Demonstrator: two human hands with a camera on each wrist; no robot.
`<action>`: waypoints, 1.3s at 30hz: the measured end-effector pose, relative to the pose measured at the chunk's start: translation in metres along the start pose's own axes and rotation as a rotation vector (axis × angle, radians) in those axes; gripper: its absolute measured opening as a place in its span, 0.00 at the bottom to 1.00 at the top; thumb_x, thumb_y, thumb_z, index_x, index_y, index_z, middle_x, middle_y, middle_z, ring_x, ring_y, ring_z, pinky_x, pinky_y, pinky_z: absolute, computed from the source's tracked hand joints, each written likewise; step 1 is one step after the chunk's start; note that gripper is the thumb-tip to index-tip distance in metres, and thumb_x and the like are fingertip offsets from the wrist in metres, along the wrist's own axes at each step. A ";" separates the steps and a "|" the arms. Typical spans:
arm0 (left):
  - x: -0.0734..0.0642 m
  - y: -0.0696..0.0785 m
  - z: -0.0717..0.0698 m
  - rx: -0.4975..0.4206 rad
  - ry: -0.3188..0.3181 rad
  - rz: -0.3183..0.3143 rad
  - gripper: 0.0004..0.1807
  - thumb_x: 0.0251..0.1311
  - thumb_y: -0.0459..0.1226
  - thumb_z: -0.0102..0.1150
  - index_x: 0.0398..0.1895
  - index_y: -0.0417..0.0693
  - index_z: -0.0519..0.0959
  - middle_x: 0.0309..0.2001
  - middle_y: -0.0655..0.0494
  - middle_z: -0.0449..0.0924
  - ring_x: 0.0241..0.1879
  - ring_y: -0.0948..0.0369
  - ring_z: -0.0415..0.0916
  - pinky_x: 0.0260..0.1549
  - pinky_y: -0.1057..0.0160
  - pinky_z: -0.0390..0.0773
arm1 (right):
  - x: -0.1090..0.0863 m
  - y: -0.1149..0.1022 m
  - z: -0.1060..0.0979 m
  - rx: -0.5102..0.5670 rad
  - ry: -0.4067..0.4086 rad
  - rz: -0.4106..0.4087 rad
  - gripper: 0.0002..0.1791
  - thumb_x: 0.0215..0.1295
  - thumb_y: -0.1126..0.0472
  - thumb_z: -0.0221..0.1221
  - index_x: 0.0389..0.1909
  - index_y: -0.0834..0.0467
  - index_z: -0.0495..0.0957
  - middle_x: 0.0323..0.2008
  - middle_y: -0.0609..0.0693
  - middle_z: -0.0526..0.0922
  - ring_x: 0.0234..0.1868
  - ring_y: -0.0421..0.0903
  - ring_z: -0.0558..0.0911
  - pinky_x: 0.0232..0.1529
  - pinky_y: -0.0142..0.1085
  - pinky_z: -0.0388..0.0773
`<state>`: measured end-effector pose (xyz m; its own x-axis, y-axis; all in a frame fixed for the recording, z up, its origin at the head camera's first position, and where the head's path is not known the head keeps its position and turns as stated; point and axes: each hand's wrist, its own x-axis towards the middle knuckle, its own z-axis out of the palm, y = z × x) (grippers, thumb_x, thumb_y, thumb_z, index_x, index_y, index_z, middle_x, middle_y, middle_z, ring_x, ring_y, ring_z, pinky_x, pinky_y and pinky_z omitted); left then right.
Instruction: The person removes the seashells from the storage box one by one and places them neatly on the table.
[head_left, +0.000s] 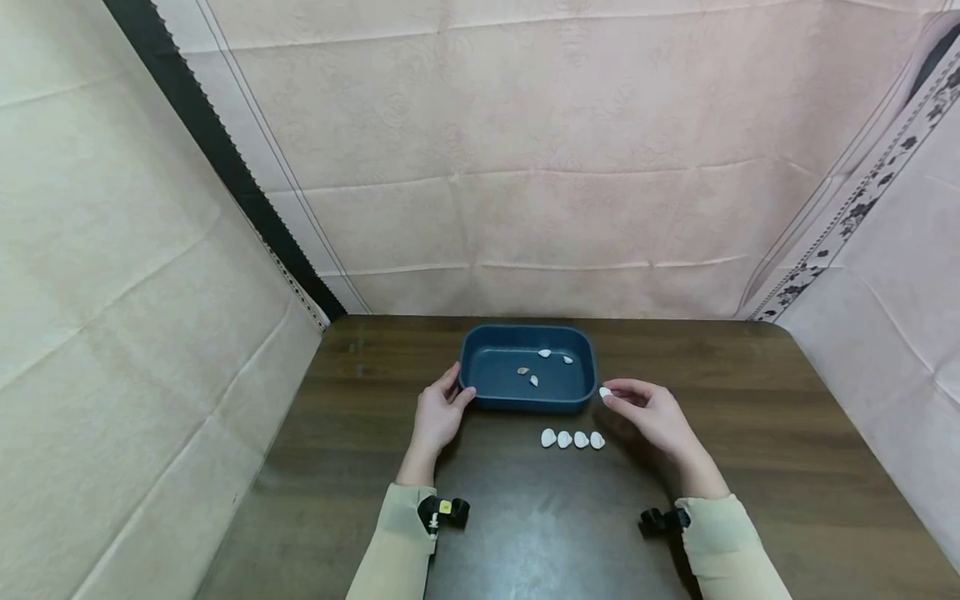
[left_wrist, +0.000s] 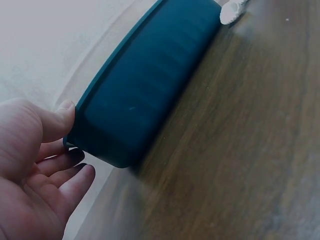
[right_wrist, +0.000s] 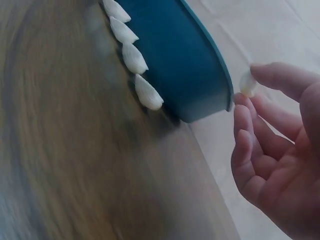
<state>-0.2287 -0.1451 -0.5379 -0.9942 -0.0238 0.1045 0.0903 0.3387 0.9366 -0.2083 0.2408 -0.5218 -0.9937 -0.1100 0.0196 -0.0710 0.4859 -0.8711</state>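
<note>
A blue rectangular tray [head_left: 528,402] stands on the table, several small shells [head_left: 544,353] lying spread over its floor. My left hand [head_left: 438,414] grips its left end; in the left wrist view the thumb [left_wrist: 64,117] presses the rim while the other fingers curl at the corner. Just off the tray's right end, my right hand [head_left: 660,417] pinches a small white seashell [right_wrist: 247,84] between thumb and fingertips. Several ribbed white seashells [right_wrist: 148,93] form a row on the table along the tray's near side.
The brown wooden table [head_left: 315,500] runs back to a pale cloth backdrop [head_left: 540,167]. More cloth hangs at the left and right sides. A black wrist camera [head_left: 452,512] sits on the left sleeve, another camera [head_left: 663,522] on the right.
</note>
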 end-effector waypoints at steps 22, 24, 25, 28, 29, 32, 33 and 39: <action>0.003 0.000 -0.003 0.010 0.016 0.005 0.33 0.74 0.35 0.68 0.79 0.40 0.70 0.78 0.43 0.68 0.74 0.50 0.70 0.68 0.53 0.75 | -0.009 0.014 -0.018 -0.228 -0.282 -0.101 0.12 0.68 0.52 0.74 0.47 0.52 0.90 0.36 0.42 0.88 0.37 0.45 0.83 0.40 0.35 0.84; 0.003 0.000 -0.003 0.011 0.014 0.005 0.33 0.74 0.35 0.67 0.79 0.40 0.70 0.78 0.42 0.68 0.74 0.50 0.70 0.68 0.53 0.75 | -0.009 0.016 -0.017 -0.233 -0.294 -0.116 0.11 0.67 0.51 0.75 0.46 0.52 0.90 0.35 0.41 0.87 0.36 0.44 0.83 0.39 0.34 0.84; 0.003 0.000 -0.002 0.011 0.014 0.003 0.33 0.74 0.35 0.67 0.79 0.41 0.70 0.78 0.43 0.68 0.74 0.50 0.70 0.68 0.53 0.75 | -0.010 0.016 -0.017 -0.235 -0.296 -0.118 0.11 0.67 0.51 0.75 0.46 0.52 0.90 0.34 0.41 0.87 0.36 0.43 0.83 0.38 0.34 0.84; 0.002 0.000 -0.002 0.011 0.012 0.000 0.33 0.74 0.35 0.67 0.78 0.40 0.70 0.77 0.42 0.68 0.74 0.50 0.70 0.67 0.53 0.75 | -0.011 0.018 -0.016 -0.236 -0.300 -0.114 0.11 0.67 0.52 0.75 0.45 0.52 0.91 0.34 0.41 0.87 0.35 0.44 0.82 0.37 0.34 0.83; 0.002 0.000 -0.001 0.011 0.011 0.000 0.33 0.74 0.34 0.67 0.78 0.40 0.70 0.78 0.42 0.68 0.73 0.50 0.70 0.67 0.52 0.75 | -0.012 0.018 -0.016 -0.237 -0.301 -0.111 0.11 0.67 0.52 0.75 0.45 0.52 0.91 0.33 0.41 0.87 0.35 0.44 0.82 0.37 0.34 0.83; 0.001 0.000 -0.001 0.010 0.008 0.000 0.33 0.74 0.35 0.67 0.79 0.41 0.70 0.78 0.42 0.67 0.73 0.50 0.71 0.68 0.52 0.75 | -0.013 0.019 -0.015 -0.230 -0.309 -0.098 0.11 0.67 0.53 0.75 0.46 0.54 0.90 0.33 0.42 0.86 0.34 0.45 0.81 0.36 0.34 0.82; 0.001 0.000 -0.001 0.008 0.007 -0.003 0.33 0.74 0.35 0.67 0.79 0.41 0.70 0.78 0.42 0.67 0.73 0.50 0.70 0.68 0.52 0.75 | -0.014 0.019 -0.014 -0.230 -0.310 -0.095 0.12 0.67 0.53 0.75 0.46 0.54 0.90 0.33 0.43 0.86 0.34 0.46 0.81 0.36 0.34 0.82; 0.001 0.000 0.000 0.008 0.004 -0.011 0.33 0.74 0.34 0.67 0.79 0.41 0.70 0.78 0.43 0.67 0.74 0.50 0.69 0.68 0.52 0.75 | -0.013 0.021 -0.012 -0.253 -0.303 -0.091 0.12 0.66 0.54 0.75 0.46 0.54 0.90 0.33 0.42 0.86 0.35 0.45 0.81 0.37 0.34 0.82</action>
<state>-0.2301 -0.1453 -0.5380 -0.9949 -0.0317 0.0953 0.0785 0.3454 0.9352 -0.1975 0.2632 -0.5339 -0.9146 -0.3947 -0.0878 -0.2137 0.6561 -0.7238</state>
